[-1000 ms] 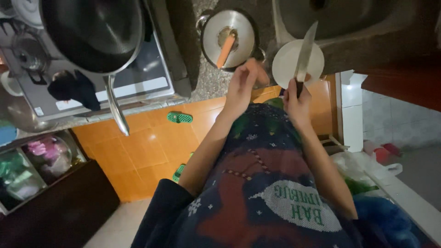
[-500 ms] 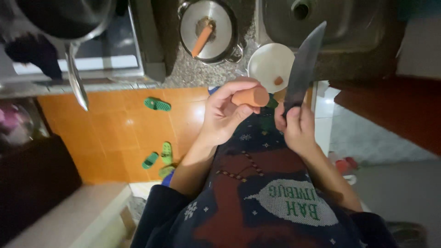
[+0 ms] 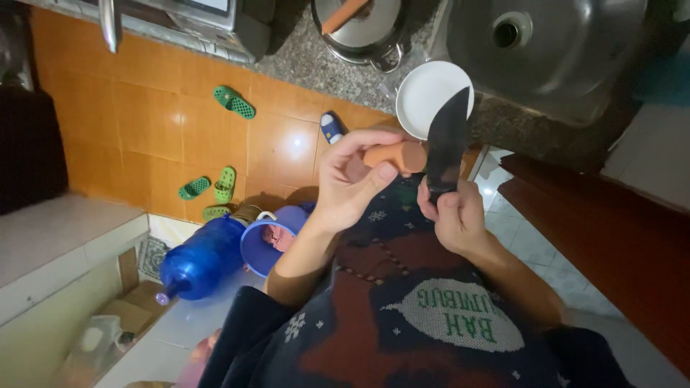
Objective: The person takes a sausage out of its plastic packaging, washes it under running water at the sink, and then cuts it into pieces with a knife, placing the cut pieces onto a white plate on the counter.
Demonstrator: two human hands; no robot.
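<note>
My left hand grips a short orange piece of carrot, held out in front of my chest. My right hand is closed around the handle of a large dark-bladed knife, whose blade points up and sits right beside the cut end of the carrot. Behind the blade, a white plate rests on the edge of the speckled counter. Farther back stands a metal pot with a lid and a second orange carrot piece lying on it.
A steel sink lies at the top right. On the orange tiled floor lie green sandals and another pair. A blue water bottle and a blue bucket stand lower left.
My view has tilted down and away from the stove. Both hands came nearer, and the knife blade has moved up against the carrot's end.
</note>
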